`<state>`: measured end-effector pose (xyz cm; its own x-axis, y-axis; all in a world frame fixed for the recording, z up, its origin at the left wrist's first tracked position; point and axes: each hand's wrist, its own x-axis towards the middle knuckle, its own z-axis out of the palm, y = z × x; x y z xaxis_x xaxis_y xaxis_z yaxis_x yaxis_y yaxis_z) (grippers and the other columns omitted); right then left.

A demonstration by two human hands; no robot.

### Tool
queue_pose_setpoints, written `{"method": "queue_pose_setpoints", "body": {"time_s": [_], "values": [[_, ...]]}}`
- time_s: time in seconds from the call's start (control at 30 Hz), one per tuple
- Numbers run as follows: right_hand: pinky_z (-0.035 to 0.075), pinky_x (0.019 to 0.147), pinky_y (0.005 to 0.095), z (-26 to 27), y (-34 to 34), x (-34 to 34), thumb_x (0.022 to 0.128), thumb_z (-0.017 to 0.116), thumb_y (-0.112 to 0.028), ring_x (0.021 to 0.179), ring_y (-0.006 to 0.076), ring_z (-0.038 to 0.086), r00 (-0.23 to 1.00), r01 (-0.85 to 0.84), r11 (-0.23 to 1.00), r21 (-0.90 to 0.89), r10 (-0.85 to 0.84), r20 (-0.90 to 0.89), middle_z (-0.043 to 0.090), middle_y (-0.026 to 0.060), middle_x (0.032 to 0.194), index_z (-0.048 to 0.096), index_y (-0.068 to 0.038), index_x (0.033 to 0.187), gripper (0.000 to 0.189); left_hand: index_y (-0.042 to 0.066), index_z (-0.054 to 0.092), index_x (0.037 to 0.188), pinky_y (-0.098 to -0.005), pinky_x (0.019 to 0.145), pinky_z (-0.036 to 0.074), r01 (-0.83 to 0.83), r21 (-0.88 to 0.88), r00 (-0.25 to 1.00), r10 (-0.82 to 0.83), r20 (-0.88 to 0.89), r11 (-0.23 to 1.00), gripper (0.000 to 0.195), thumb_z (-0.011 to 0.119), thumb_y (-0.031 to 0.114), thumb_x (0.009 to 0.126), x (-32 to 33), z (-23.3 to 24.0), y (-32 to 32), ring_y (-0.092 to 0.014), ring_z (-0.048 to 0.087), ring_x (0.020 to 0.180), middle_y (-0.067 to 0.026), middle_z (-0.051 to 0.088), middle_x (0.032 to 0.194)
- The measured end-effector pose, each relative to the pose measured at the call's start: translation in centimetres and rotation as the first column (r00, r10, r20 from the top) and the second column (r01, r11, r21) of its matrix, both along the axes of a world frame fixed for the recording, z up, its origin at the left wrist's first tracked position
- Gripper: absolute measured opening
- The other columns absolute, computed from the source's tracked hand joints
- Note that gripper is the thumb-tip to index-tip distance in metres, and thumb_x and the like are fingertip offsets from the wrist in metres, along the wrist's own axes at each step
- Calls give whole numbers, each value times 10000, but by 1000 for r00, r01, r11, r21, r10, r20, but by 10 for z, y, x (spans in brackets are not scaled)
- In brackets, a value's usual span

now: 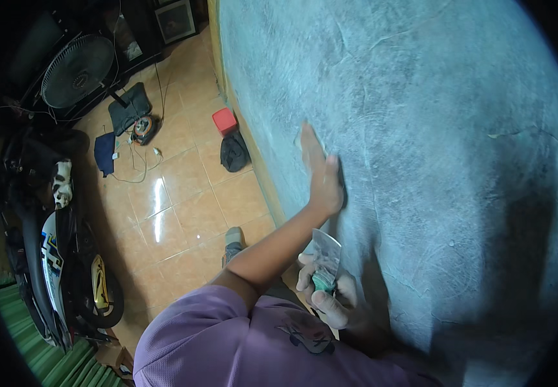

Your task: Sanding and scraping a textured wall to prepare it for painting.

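My left hand (pixel 321 176) lies against the blue-grey painted wall (pixel 419 193), its arm reaching forward and its fingers pointing up in the picture. It holds nothing that I can see. Nearer my chest, my right hand (pixel 330 300) is closed around the green handle of a scraper or putty knife (pixel 326 254), whose thin, wide metal blade points upward and is smeared whitish. Pale dust coats the fingers of that hand. Cracks and rough, uneven patches show on the wall's surface, and shadows fall over its lower right part.
On the tiled floor (pixel 187 213), a red container (pixel 224 121) and a black bag (pixel 234 152) sit by the wall's foot. Farther left are a standing fan (pixel 78 71), a cable reel (pixel 144 129) with loose cords, and a motorcycle (pixel 54 256) beside green curtain fabric (pixel 42 334).
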<state>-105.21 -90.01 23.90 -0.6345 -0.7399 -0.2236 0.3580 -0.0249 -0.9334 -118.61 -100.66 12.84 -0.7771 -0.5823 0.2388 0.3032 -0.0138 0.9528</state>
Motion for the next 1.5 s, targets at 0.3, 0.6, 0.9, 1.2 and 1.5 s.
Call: {"method": "queue_pose_setpoints", "body": {"time_s": [0.3,0.6,0.9,1.2,1.5], "values": [[394,829,290,2,-7,-4,913,550,-275,764,100,481,998,-50,997,65,48,27,541,71,943,358,123,1305,591,-68,-13,1445,-466,1127,-46,106,-392,966,-188,-178,914,857,240,564,924,22,-12,21,-381,-57,1417,-266,-16,1520],[396,777,262,5,-17,-10,917,548,-248,759,91,474,998,17,1000,5,-18,56,538,58,914,351,97,1329,572,-74,10,1445,-460,1126,-55,59,-288,965,-128,-229,956,831,196,561,942,-4,25,4,-364,-50,1421,-259,-7,1524],[393,756,246,5,-27,-17,919,543,-250,760,81,466,999,-40,999,24,40,13,533,73,962,336,107,1335,586,-73,8,1445,-409,1134,-38,29,41,999,-30,31,999,797,142,543,958,-37,-7,-17,-325,-39,1427,-221,-6,1537],[386,772,243,-4,-35,-24,914,547,-245,767,80,454,996,-71,997,31,70,55,526,65,962,324,107,1344,598,-94,-8,1435,-487,1114,-66,118,-100,992,-122,-27,988,894,247,589,918,3,-52,11,-406,-76,1410,-286,-34,1513],[396,769,245,1,-50,-38,912,554,-260,740,78,463,992,-86,993,82,78,95,522,53,914,375,118,1290,564,-67,9,1448,-510,1103,-84,143,-352,961,-215,-174,925,942,253,650,889,-11,-8,-8,-409,-74,1409,-267,-22,1522]]}}
